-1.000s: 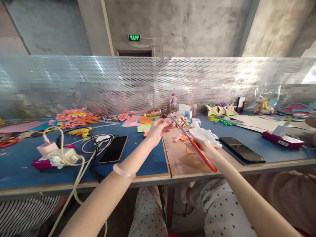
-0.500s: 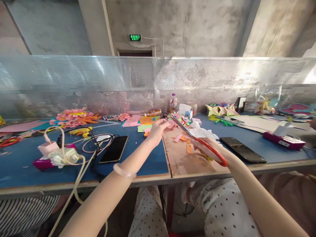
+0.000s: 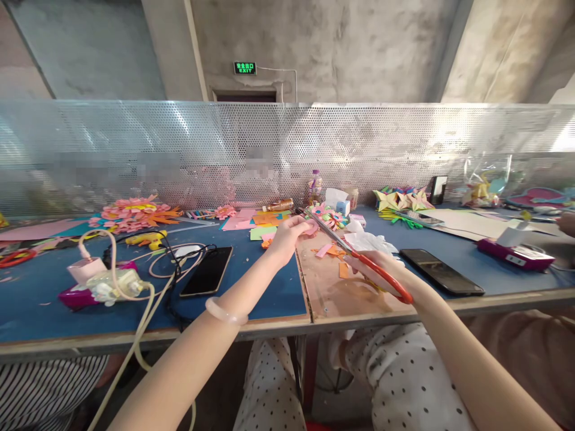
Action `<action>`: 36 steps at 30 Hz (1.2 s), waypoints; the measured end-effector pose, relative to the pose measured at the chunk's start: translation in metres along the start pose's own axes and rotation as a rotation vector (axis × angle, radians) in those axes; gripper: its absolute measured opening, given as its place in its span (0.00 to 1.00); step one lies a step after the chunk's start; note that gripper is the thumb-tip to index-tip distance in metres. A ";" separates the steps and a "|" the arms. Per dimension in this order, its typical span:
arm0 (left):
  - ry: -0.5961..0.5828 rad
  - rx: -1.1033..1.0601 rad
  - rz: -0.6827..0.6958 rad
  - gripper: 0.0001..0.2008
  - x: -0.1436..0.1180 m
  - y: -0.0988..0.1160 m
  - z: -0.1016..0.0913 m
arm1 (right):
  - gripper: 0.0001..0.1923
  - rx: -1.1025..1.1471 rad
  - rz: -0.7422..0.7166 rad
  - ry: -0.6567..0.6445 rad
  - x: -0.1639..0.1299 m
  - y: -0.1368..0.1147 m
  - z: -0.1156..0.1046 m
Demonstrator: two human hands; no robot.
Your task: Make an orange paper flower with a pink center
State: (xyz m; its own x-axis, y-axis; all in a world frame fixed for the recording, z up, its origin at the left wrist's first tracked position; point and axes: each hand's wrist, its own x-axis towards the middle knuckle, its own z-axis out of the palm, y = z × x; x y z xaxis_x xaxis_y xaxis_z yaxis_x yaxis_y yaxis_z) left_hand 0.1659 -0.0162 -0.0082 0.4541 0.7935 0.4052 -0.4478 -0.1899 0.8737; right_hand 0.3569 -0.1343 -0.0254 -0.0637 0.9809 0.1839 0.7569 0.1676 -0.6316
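Note:
My left hand (image 3: 287, 238) pinches a small pink paper piece (image 3: 310, 226) above the seam between the blue mat and the brown board (image 3: 332, 296). My right hand (image 3: 381, 270) grips red-handled scissors (image 3: 359, 258); their blades point up and left, and the tips meet the pink piece. Small orange and pink paper scraps (image 3: 335, 254) lie on the board under the blades. A pale bangle (image 3: 224, 312) sits on my left forearm.
A black phone (image 3: 207, 271) lies left of my arm, another phone (image 3: 440, 272) to the right. White crumpled paper (image 3: 371, 242), paper flowers (image 3: 135, 214), a glue gun (image 3: 148, 239), cables and a charger (image 3: 108, 281) cover the blue mat (image 3: 251, 287). A perforated metal screen (image 3: 287, 149) closes the back.
The scissors' handle has swung lower and rightward since a second ago, and the blades have closed in on the pink piece. My left hand has shifted slightly right.

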 end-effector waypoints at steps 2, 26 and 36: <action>-0.008 0.000 0.001 0.04 0.000 0.000 0.000 | 0.27 -0.008 -0.006 0.007 0.000 0.000 0.000; -0.026 -0.009 0.012 0.02 0.000 -0.002 -0.001 | 0.25 0.009 -0.014 -0.004 -0.001 0.007 0.003; -0.011 -0.023 0.032 0.03 -0.001 0.000 0.000 | 0.25 0.029 -0.027 -0.004 -0.002 0.008 0.003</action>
State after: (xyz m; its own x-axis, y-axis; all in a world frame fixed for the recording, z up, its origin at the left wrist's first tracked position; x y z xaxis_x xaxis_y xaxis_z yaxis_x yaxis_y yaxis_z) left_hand 0.1652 -0.0168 -0.0091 0.4475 0.7810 0.4356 -0.4794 -0.2017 0.8541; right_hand 0.3610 -0.1349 -0.0332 -0.0867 0.9762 0.1986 0.7355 0.1971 -0.6482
